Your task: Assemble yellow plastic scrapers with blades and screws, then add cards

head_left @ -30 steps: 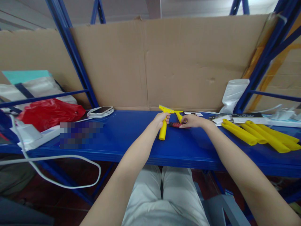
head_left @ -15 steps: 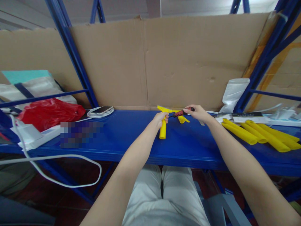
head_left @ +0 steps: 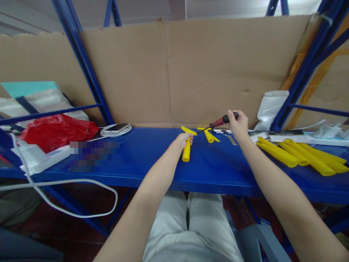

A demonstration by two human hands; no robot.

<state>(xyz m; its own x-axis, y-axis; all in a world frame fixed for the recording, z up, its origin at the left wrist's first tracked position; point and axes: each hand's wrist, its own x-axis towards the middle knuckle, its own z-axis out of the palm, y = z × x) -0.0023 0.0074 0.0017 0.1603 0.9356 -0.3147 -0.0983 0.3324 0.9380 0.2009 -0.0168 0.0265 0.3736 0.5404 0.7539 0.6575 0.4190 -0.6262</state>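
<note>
My left hand is closed around a yellow T-shaped plastic handle, its tube end pointing toward me and its wide head away. My right hand grips the black end of a screwdriver with a red and black grip. The screwdriver's thin shaft slants down left to the head of the held handle, close to my left fingers; whether its tip touches is hidden. A second yellow T-shaped piece lies on the blue shelf just behind. Beside it rests a flat metal strip.
Several yellow handles lie in a row on the right of the blue shelf. At left are a phone on a coiled white cable, a red plastic bag and a power strip. A cardboard wall stands behind.
My right hand has moved right and up with the screwdriver, now held at a steeper slant. The flat metal strip shows more. My left hand has barely shifted.
</note>
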